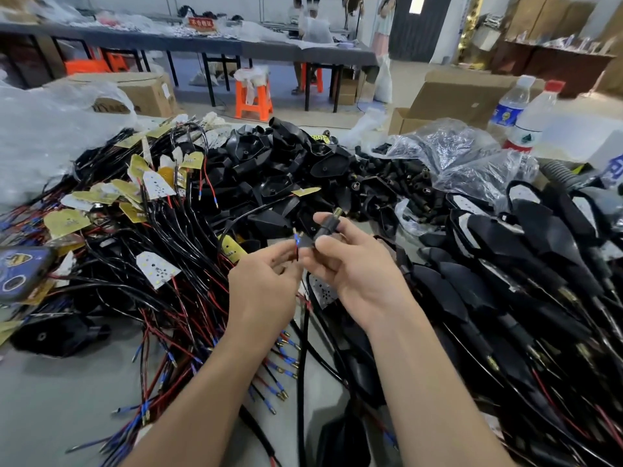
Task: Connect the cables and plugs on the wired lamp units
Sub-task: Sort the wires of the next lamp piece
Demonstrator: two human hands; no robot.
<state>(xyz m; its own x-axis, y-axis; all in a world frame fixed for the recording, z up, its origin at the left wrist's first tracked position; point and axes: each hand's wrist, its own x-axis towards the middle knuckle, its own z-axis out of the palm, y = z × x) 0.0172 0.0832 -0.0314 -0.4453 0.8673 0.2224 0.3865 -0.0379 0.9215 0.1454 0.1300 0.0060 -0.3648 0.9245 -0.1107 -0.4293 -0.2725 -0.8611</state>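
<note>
Two bare forearms reach in from the lower edge, uncovered along all that shows (wrists included). The left hand (266,284) and right hand (357,267) are bare as well, with slender fingers and smooth backs.

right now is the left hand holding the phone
No, the left hand pinches thin wires, the right hand grips a black plug, and the phone lies on the cable pile.

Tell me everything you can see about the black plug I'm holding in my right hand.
The black plug is a matte, plastic-looking barrel with a brass-coloured tip pointing up and away. It sits tilted, pinched by the right hand. At its lower end, the left hand holds wires with blue-sleeved ends.
</note>
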